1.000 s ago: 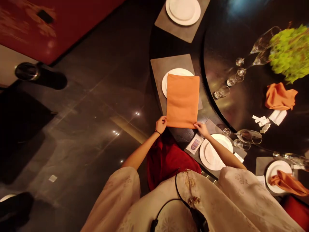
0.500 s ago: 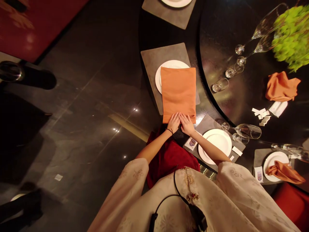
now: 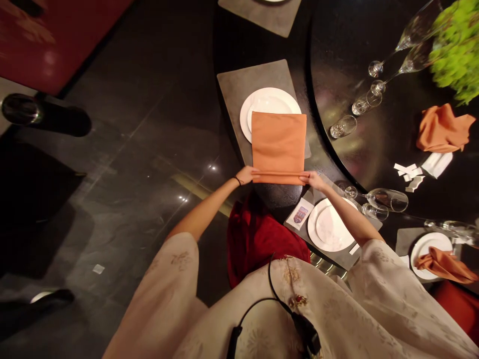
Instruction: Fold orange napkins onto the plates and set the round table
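Note:
An orange cloth napkin point(image 3: 279, 142) lies flat, its far part over a white plate point(image 3: 258, 102) and its near edge folded into a narrow band. My left hand point(image 3: 247, 175) pinches the left end of that band. At the right end, my right hand point(image 3: 313, 180) grips the same band between thumb and fingers. Beneath the plate is a grey placemat point(image 3: 234, 89) on the black round table. Close by my right forearm sits a second white plate point(image 3: 329, 227), with a small white printed packet point(image 3: 300, 213) beside it.
Stemmed glasses point(image 3: 387, 199) and small tumblers point(image 3: 342, 126) stand on the table. A crumpled orange napkin point(image 3: 443, 128) and white rests point(image 3: 409, 172) lie on the raised turntable, near green foliage point(image 3: 454, 55). A red chair point(image 3: 262, 239) is directly before me.
My hands have moved apart from the middle of the napkin's near edge to its two ends. The napkin has become shorter, its near edge folded up, and more of the plate shows.

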Action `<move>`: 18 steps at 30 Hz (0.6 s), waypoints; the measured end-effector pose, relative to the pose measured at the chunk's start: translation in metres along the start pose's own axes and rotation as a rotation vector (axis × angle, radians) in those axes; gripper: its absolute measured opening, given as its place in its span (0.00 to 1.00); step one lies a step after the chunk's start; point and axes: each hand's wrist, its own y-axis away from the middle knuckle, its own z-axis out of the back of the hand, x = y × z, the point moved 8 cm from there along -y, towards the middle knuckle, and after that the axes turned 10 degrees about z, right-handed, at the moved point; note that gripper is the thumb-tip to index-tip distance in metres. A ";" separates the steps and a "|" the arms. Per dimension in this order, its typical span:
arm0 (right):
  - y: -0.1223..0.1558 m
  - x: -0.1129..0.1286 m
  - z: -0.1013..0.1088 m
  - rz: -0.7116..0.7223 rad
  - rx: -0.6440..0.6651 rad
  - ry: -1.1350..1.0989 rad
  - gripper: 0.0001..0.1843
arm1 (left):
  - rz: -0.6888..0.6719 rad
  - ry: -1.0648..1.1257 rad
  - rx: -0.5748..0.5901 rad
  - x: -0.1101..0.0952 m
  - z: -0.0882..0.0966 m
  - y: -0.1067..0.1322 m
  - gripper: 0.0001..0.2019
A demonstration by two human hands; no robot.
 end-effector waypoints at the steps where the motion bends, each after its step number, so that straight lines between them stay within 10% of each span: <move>1: -0.008 0.000 0.005 -0.016 -0.003 -0.043 0.25 | -0.005 -0.005 0.010 -0.001 0.007 -0.010 0.10; 9: -0.014 0.043 -0.007 0.488 0.179 0.679 0.29 | -0.480 -0.502 -0.144 -0.016 0.014 0.005 0.28; 18: -0.020 0.052 -0.081 0.511 0.124 0.943 0.42 | -0.324 -0.661 -0.282 -0.057 -0.049 0.007 0.35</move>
